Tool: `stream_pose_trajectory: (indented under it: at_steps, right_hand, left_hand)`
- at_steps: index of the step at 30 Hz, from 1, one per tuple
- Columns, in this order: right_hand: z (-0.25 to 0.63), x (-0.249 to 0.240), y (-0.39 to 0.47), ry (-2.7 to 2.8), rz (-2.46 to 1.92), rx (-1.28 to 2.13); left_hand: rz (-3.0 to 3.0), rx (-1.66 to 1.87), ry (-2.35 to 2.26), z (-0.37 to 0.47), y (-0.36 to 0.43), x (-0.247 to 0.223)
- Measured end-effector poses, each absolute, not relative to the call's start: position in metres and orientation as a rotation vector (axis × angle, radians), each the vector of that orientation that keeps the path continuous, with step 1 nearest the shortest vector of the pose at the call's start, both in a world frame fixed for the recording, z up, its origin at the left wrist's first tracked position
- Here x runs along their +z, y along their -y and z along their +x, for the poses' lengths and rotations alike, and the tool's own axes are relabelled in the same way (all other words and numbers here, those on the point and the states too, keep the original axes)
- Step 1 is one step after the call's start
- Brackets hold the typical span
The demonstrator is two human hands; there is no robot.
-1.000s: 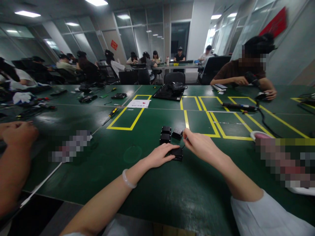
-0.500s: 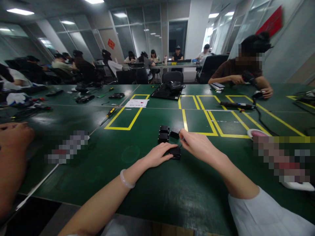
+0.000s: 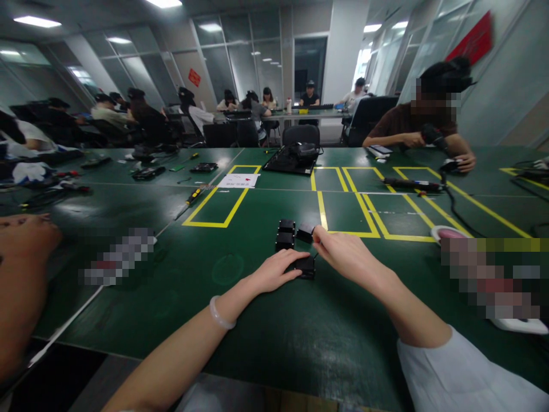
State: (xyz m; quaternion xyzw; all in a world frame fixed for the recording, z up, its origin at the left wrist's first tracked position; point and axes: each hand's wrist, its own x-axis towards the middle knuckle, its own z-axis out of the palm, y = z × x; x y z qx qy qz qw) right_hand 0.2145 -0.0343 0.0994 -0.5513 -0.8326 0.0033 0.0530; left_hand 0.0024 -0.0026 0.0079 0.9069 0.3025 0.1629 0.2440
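Observation:
On the green table [image 3: 171, 309] my left hand [image 3: 281, 269] grips a small black block [image 3: 306, 268] between thumb and fingers. My right hand [image 3: 328, 240] is closed in a pinch just above and right of that block, over a thin dark item too small to name. Another black block [image 3: 305, 230] lies tilted beside the right fingertips. Two more black blocks stand one behind the other, the far one [image 3: 287, 225] and the near one [image 3: 285, 240], just beyond my left fingers.
A screwdriver [image 3: 194, 196] and a white paper [image 3: 238, 180] lie ahead on the left. A black panel [image 3: 287, 161] is at the far edge. Another person's hand [image 3: 30, 237] is at the left. Across the table at right, a person holds a dark tool [image 3: 434, 136].

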Motion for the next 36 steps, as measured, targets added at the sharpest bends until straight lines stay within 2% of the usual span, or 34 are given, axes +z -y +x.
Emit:
stream_pose_trajectory:
  at_steps: [36]
  right_hand:
    - [0.2115,0.1058,0.0369,2.516,-1.72,0.01]
  left_hand:
    - [2.487,0.447,-0.826,0.0028,0.003,0.0082]
